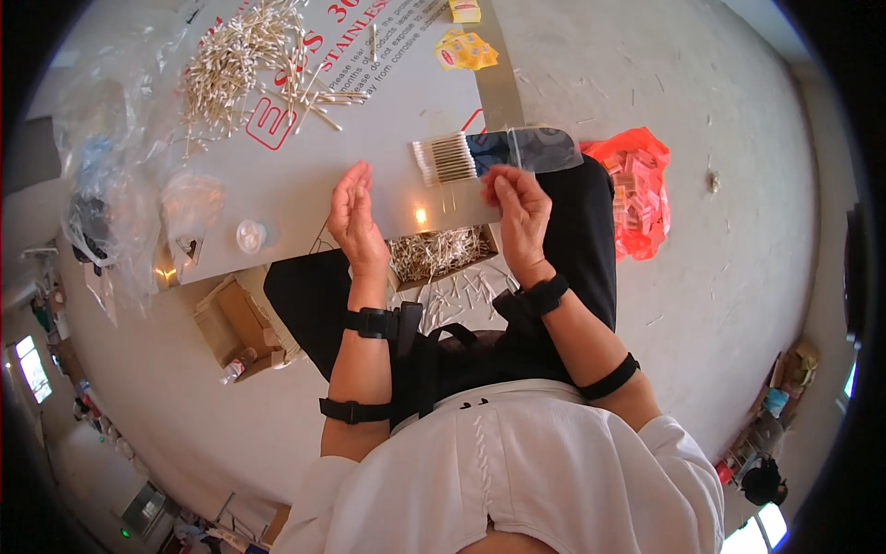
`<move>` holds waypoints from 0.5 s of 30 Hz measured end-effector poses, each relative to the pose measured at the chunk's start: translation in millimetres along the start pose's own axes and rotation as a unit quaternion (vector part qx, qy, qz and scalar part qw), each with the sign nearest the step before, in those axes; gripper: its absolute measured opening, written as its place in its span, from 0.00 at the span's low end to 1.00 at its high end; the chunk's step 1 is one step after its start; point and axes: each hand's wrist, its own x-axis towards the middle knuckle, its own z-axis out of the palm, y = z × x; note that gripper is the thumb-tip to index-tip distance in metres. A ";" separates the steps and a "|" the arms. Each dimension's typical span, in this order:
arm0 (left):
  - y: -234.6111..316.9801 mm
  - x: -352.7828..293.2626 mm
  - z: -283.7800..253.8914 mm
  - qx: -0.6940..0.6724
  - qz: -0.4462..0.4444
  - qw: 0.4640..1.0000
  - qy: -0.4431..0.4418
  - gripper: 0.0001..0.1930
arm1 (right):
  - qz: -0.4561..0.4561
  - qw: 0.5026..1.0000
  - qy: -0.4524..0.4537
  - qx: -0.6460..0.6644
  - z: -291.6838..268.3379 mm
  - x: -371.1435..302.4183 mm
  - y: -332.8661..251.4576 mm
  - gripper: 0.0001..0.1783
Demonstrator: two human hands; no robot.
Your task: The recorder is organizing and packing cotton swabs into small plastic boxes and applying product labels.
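Note:
A neat row of cotton swabs [448,160] lies near the table's front edge, between my hands and slightly beyond them. Against its right end is a clear plastic pouch [546,150], partly over the edge, above my dark trouser leg. My right hand [522,214] is just in front of the pouch, its fingers curled toward the thumb in a pinch. What the fingertips hold, if anything, cannot be made out. My left hand [357,220] is raised left of the row, fingers stretched and together, holding nothing. Below the table edge, an open box of loose swabs [438,254] sits between my forearms.
A big heap of swabs [235,69] covers the table's far left. Yellow packets [467,51] lie at the far right, a small white cup [250,236] at the near left, beside crumpled clear plastic [120,185]. A red bag [637,194] of pink packs and a cardboard box [235,323] flank me.

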 end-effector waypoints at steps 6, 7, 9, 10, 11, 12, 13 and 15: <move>-5.6 -20.8 -1.3 0.217 0.067 0.972 -0.060 0.15 | -0.029 0.974 -0.097 -0.201 -8.4 -21.1 11.6 0.07; -0.5 -21.8 5.1 0.322 0.113 0.935 -0.093 0.15 | -0.032 0.974 -0.093 -0.202 -12.8 -20.2 16.8 0.07; -0.5 -24.9 12.8 0.352 0.142 0.918 -0.114 0.19 | -0.060 0.966 -0.109 -0.226 -16.7 -19.6 21.6 0.06; -0.8 -27.0 15.3 0.389 0.178 0.896 -0.120 0.21 | -0.063 0.966 -0.109 -0.224 -17.3 -20.8 21.0 0.06; -0.9 -28.4 16.9 0.424 0.213 0.872 -0.125 0.24 | -0.076 0.958 -0.116 -0.249 -18.2 -22.5 20.5 0.07; -2.4 -29.9 17.8 0.431 0.206 0.868 -0.137 0.27 | -0.089 0.949 -0.123 -0.275 -19.2 -24.1 18.7 0.07; -3.8 -31.2 17.9 0.431 0.207 0.867 -0.137 0.27 | -0.090 0.949 -0.123 -0.275 -20.1 -25.1 17.1 0.07; -5.7 -33.2 18.5 0.451 0.200 0.854 -0.162 0.27 | -0.059 0.957 -0.133 -0.250 -22.7 -26.0 14.7 0.07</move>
